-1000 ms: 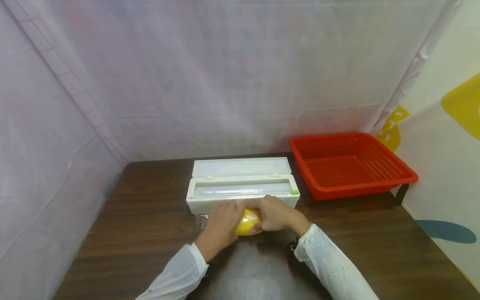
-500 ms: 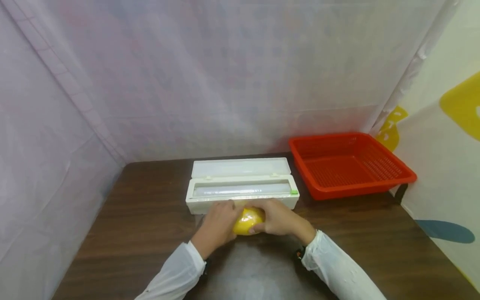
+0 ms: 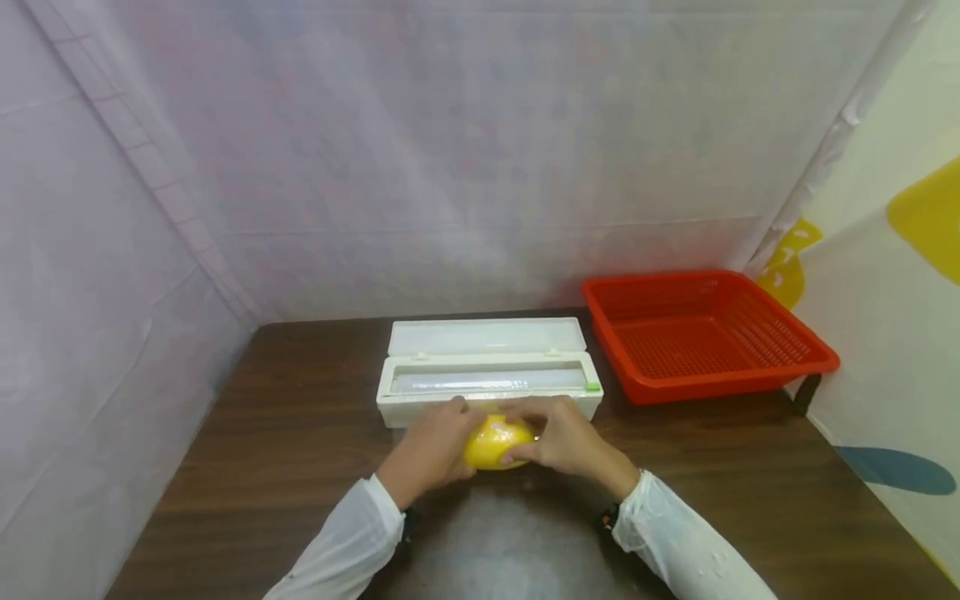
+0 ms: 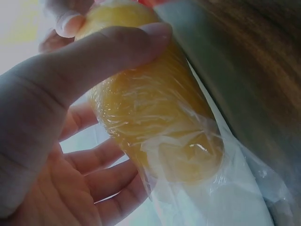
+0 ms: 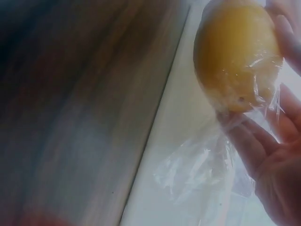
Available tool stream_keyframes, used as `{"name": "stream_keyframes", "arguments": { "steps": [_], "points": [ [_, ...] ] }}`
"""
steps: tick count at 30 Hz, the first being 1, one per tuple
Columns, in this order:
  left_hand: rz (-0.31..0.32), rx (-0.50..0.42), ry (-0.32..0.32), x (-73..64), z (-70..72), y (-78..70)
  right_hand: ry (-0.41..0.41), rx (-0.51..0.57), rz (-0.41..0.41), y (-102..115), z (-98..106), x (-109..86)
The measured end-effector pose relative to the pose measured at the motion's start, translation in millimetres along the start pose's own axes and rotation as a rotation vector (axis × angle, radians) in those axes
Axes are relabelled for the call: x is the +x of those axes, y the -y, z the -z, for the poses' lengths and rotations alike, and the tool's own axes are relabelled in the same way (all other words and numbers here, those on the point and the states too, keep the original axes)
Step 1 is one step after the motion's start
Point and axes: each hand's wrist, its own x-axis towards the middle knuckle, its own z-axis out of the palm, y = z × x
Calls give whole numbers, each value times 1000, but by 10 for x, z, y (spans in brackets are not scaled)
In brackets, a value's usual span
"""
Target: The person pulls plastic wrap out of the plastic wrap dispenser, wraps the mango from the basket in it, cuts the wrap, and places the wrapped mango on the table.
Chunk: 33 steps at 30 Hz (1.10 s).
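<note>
A smooth yellow oval fruit (image 3: 493, 440) is held between both hands in front of the white box, in the head view. Clear cling film (image 4: 188, 202) is stretched over it, wrinkled, with a loose end trailing off in both wrist views. My left hand (image 3: 429, 443) grips the left side, its thumb lying across the film in the left wrist view. On the right side, my right hand (image 3: 564, 440) holds the fruit with the thumb nearest the camera and the fingers behind. A small dark spot marks one end of the fruit in the right wrist view.
Just behind the hands stands a white cling film dispenser (image 3: 395, 412), lid raised, with a film roll (image 3: 487, 382) inside and a green slider (image 3: 592, 387) at its right. A red plastic basket (image 3: 678, 342) stands at the back right of the brown wooden table (image 3: 285, 450).
My right hand has shifted slightly right and turned a little on the fruit, showing more of its yellow surface. My left hand keeps its hold, having moved slightly left.
</note>
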Motion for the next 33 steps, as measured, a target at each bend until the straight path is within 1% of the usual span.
{"name": "stream_keyframes", "arguments": {
  "steps": [3, 6, 7, 9, 10, 11, 13, 16, 20, 23, 26, 29, 31, 33],
  "points": [
    [22, -70, 12, -1, 25, 16, -12, 39, -19, -36, 48, 6],
    [46, -120, 39, 10, 41, 20, -10, 135, -76, -48, 179, 13],
    [53, -132, 48, 13, 44, 23, -9, 161, -92, -43, 232, 20],
    [59, -134, 63, 20, 45, 33, 10, 162, -102, -19, 333, 41],
    [58, -135, 65, 24, 44, 39, 29, 140, -94, -6, 367, 51],
    [55, -132, 64, 28, 42, 44, 53, 87, -77, 12, 389, 59],
    [50, -121, 68, 42, 39, 49, 83, -30, -21, 60, 371, 58],
    [47, -114, 83, 71, 44, 40, 129, -203, 49, 148, 264, 37],
    [58, -112, 120, 111, 72, 28, 161, -346, 94, 233, 117, 24],
    [64, -128, 141, 115, 83, 36, 134, -416, 135, 252, 49, 28],
    [67, -158, 146, 101, 79, 43, 105, -466, 170, 255, 12, 38],
    [76, -192, 131, 85, 70, 51, 102, -502, 165, 263, 0, 51],
    [85, -216, 123, 79, 66, 56, 109, -507, 150, 272, 2, 61],
    [105, -235, 127, 76, 68, 61, 117, -502, 138, 288, 9, 72]
  ]
}}
